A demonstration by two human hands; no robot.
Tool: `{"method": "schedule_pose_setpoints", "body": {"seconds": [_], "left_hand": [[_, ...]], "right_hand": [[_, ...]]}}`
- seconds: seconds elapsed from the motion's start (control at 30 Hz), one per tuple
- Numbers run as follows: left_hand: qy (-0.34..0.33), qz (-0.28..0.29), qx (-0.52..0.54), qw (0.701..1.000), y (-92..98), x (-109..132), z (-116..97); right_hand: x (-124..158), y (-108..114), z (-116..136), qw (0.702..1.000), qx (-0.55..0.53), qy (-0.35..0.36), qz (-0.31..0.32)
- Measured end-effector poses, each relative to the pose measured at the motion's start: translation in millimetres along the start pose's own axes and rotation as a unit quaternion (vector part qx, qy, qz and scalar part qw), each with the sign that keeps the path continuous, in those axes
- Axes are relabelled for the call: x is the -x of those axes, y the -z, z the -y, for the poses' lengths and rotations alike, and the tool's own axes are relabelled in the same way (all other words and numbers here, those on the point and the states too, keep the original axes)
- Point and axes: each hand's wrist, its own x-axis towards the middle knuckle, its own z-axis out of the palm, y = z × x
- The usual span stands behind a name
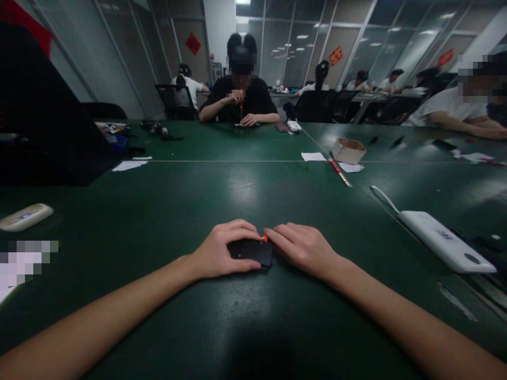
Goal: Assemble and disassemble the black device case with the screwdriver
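A small flat black device (250, 251) lies on the green table (245, 316) right in front of me. My left hand (222, 249) is wrapped round its left side, thumb along the near edge and fingers curled over the far edge. My right hand (303, 247) rests just to its right, fingers pinched on a small orange-tipped tool (264, 238) that touches the device's top right corner. Most of the tool is hidden inside the hand.
A white power bank (443, 241) with a cable lies to the right, a pale oval device (24, 217) at far left. Farther off are a small cardboard box (347, 150), paper slips (313, 156) and a red-white pen (339, 172). A person in black (240, 100) works opposite.
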Motion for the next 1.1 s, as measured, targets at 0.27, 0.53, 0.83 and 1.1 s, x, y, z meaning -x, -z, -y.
{"method": "schedule_pose_setpoints", "body": {"seconds": [0.27,0.53,0.83,1.1], "left_hand": [[0.113,0.039,0.012,0.993,13.3,7.0,7.4],[0.115,0.048,0.031,0.992,10.9,5.4,9.4],[0.094,0.033,0.091,0.991,11.2,3.3,5.7],[0.233,-0.19,0.373,0.878,3.1,-2.1,23.5]], "right_hand": [[8.8,3.7,2.3,1.0,0.008,-0.009,0.002],[0.0,0.9,-3.5,0.964,-0.237,-0.099,0.072],[8.3,3.0,-10.7,0.973,-0.173,-0.116,0.101],[24.8,5.0,-32.4,0.968,-0.093,-0.185,0.139]]}}
